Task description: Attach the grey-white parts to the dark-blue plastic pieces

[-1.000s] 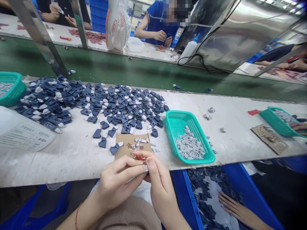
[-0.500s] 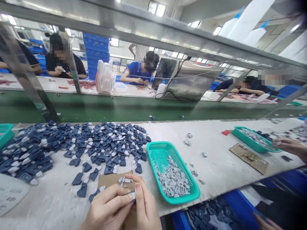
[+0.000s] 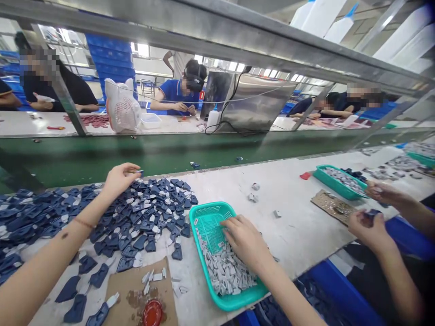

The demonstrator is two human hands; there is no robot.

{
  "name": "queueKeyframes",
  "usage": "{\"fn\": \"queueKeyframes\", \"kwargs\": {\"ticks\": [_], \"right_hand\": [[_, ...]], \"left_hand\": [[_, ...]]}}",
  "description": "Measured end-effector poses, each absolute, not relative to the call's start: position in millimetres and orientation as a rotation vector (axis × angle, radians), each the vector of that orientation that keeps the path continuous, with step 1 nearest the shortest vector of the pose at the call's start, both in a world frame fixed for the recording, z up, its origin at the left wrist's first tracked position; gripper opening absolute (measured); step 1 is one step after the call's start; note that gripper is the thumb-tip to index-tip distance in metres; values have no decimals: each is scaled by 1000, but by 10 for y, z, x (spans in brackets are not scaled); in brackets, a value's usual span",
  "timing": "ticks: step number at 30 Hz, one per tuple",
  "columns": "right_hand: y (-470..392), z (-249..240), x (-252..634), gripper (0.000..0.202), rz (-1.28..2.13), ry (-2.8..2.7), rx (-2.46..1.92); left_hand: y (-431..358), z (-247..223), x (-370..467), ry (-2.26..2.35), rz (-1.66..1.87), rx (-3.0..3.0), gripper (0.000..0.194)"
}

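My left hand (image 3: pixel 120 180) reaches over the far side of a heap of dark blue plastic pieces (image 3: pixel 142 213) with white tips. Its fingers pinch a small blue-and-white piece (image 3: pixel 141 173), mostly hidden. My right hand (image 3: pixel 245 239) is over the green basket (image 3: pixel 196 258), fingers stretched and slightly bent, with nothing visible in them. Below the fingers lie many small light-grey plastic parts (image 3: pixel 222 271). Near me, a cardboard sheet (image 3: pixel 118 290) carries several loose grey parts (image 3: pixel 154 275) and a red round dish (image 3: pixel 152 313).
At right a co-worker's hands (image 3: pixel 370 226) handle a dark piece beside another green basket (image 3: pixel 335 188) and a stained cardboard (image 3: pixel 328 206). A metal shelf rail (image 3: pixel 217 34) crosses overhead. Blue bins (image 3: pixel 340 290) stand below the table edge. Other people sit across the green strip (image 3: pixel 163 149).
My hands were together over the cardboard, holding a small blue-and-white piece. They have parted: the left went forward to the heap with the piece, the right moved to the basket.
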State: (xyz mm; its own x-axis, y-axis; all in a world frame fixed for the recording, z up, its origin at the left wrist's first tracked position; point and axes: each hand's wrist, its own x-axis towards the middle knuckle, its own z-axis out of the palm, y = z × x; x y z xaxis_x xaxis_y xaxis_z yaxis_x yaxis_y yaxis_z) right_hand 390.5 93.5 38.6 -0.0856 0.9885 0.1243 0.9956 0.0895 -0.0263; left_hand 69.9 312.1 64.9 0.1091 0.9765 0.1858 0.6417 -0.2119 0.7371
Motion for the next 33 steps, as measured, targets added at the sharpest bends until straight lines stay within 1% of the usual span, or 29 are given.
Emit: {"fn": "queueKeyframes", "kwargs": {"ticks": [2, 4, 7, 10, 13, 16, 19, 21, 24, 26, 31, 33], "right_hand": [[1019, 323, 3935, 17, -103, -2314, -2031], [1056, 269, 3939, 20, -135, -2362, -2030], [1062, 233, 3966, 22, -155, -2402, -2021], [1104, 263, 3971, 16, -128, -2395, -1980], [1246, 309, 3882, 15, -20, -2441, -1806], [1426, 313, 3746, 20, 33, -2617, -1605], [1538, 279, 3668, 17, -92, -2809, -1484], [1559, 249, 3665, 16, -207, -2885, -1424], [1541, 212, 3691, 15, -326, -2919, -1393], [1517, 193, 3704, 14, -341, -2906, -1415], [1462, 189, 3712, 19, -251, -2812, -1547], [1438, 208, 3725, 19, -99, -2726, -1592]], "left_hand": [[3477, 573, 729, 1654, 783, 1929, 22], [3754, 495, 739, 1741, 628, 1949, 18], [4046, 408, 732, 1840, 395, 1992, 20], [4234, 385, 791, 1875, 271, 2101, 26], [4350, 400, 1026, 1761, 263, 2310, 31], [4390, 390, 1413, 1442, 267, 2542, 35], [4369, 315, 1807, 1140, 241, 2686, 41], [4346, 245, 2011, 1035, 223, 2731, 43], [4329, 164, 2208, 984, 215, 2747, 41], [4330, 145, 2280, 983, 219, 2730, 38], [4301, 188, 2308, 1059, 284, 2572, 31], [4242, 229, 2252, 1112, 361, 2457, 31]]}}
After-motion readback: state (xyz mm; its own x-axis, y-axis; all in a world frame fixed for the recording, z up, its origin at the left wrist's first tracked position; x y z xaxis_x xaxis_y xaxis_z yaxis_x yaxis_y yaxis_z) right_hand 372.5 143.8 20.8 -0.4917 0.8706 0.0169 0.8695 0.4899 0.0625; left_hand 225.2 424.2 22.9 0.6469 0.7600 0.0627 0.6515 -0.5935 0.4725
